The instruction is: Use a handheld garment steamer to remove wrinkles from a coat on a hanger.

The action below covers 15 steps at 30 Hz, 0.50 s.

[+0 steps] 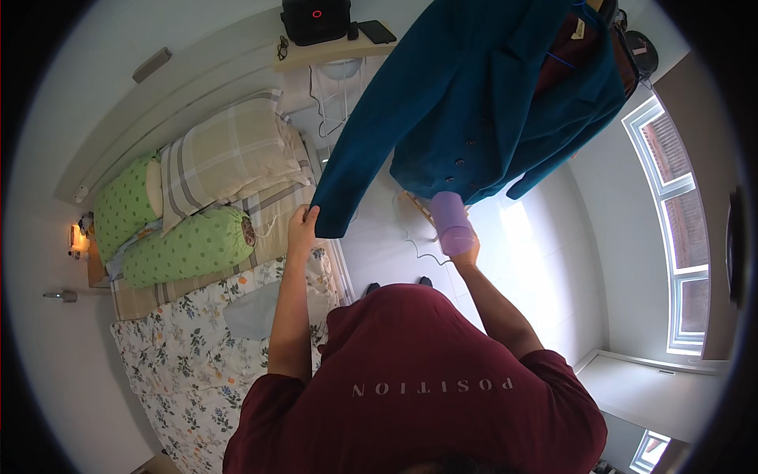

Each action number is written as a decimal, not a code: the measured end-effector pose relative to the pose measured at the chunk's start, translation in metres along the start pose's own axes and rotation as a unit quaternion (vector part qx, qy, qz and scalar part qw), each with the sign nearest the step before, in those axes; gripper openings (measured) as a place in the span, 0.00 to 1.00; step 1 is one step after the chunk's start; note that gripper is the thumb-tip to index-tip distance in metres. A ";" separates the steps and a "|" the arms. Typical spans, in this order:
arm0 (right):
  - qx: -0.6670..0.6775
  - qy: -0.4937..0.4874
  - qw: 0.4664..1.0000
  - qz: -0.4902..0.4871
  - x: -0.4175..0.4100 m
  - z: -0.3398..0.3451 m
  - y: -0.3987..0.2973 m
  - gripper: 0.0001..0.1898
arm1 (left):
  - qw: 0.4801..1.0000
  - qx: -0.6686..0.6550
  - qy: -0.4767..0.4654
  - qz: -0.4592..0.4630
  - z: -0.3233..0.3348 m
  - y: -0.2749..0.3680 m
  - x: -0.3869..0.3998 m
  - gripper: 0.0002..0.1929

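A teal buttoned jacket (450, 106) hangs in front of me on a blue hanger (559, 60), its dark red lining showing at the neck. My left hand (302, 228) pinches the cuff edge of one sleeve (355, 172) between thumb and fingers, drawing the sleeve out to the left. In my right hand (466, 253) is an upright purple handheld garment steamer (448, 210) with a translucent lower part. Its top overlaps the jacket's lower hem in view; whether they touch I cannot tell. A thin cord (423, 255) trails near the steamer towards the floor.
A bed with a floral cover (195, 355), green pillows (189, 246) and a plaid pillow (231, 148) lies to my left. A shelf (328, 54) holds a black case (317, 21), a phone (377, 32) and glasses (282, 47). Windows (675, 219) are at right.
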State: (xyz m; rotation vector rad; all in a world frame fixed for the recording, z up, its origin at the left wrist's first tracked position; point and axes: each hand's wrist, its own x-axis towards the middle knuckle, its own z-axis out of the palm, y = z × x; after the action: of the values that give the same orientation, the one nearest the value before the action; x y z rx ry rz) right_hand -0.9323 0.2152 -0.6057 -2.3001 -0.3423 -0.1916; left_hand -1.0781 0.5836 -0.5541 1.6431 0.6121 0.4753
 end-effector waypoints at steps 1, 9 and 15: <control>-0.001 0.001 1.000 0.001 0.003 -0.001 0.017 0.21 | 1.000 -0.001 -0.002 0.000 0.001 0.000 0.003 0.17; 0.222 0.121 0.957 -0.139 0.065 -0.065 -0.003 0.12 | 1.000 -0.023 -0.007 -0.019 0.007 0.000 0.007 0.15; 0.175 0.231 0.944 -0.156 0.100 -0.102 -0.052 0.10 | 1.000 0.014 0.000 0.001 0.014 0.007 0.008 0.17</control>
State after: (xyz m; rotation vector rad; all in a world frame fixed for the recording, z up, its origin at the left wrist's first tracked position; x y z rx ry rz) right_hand -0.8562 0.1927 -0.4765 -1.7723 -0.4527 -0.7553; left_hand -1.0621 0.5773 -0.5502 1.6694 0.6191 0.4693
